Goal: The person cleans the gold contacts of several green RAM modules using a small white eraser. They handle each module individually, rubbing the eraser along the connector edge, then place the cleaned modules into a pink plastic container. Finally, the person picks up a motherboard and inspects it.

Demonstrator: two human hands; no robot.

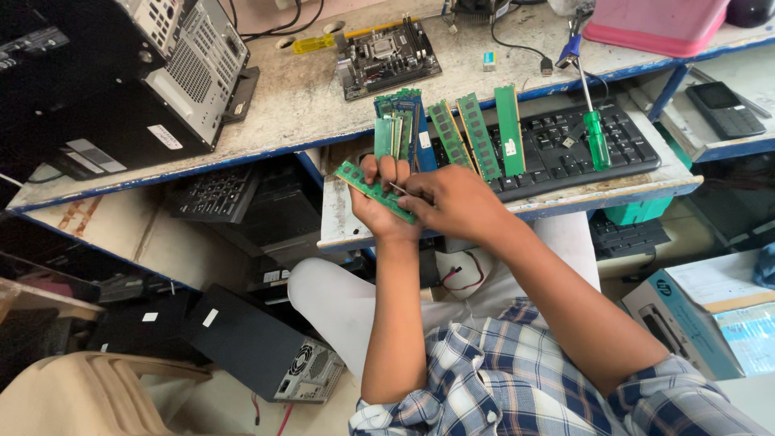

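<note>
A person in a blue-and-white plaid shirt sits low before a cluttered repair bench, both arms reaching forward over pale trousers. The left hand (379, 206) is wrapped around a green memory module (373, 190), fingers curled over its upper edge so the long board lies slanted across the palm with one face turned up. The right hand (452, 202) is closed in a pinch on a thin metal tool (397, 188), its tip touching the module's face, apparently steadied against the other hand for fine work. Just beyond the hands, on a pull-out shelf (339, 218), more green memory modules (452, 129) stand propped on edge against a black keyboard (565, 153), fanned side by side where each can be picked out singly. A green-handled screwdriver (596, 133) lies across the keyboard's right half. Farther back on the worn desktop (299, 97) sit a bare motherboard (386, 55), a yellow-handled tool (315, 42) and an opened computer case (153, 73) lying at the left, with a pink tray (654, 24) at the far right edge. Dark computer cases (250, 347) and a printer carton (702, 323) crowd the floor.
</note>
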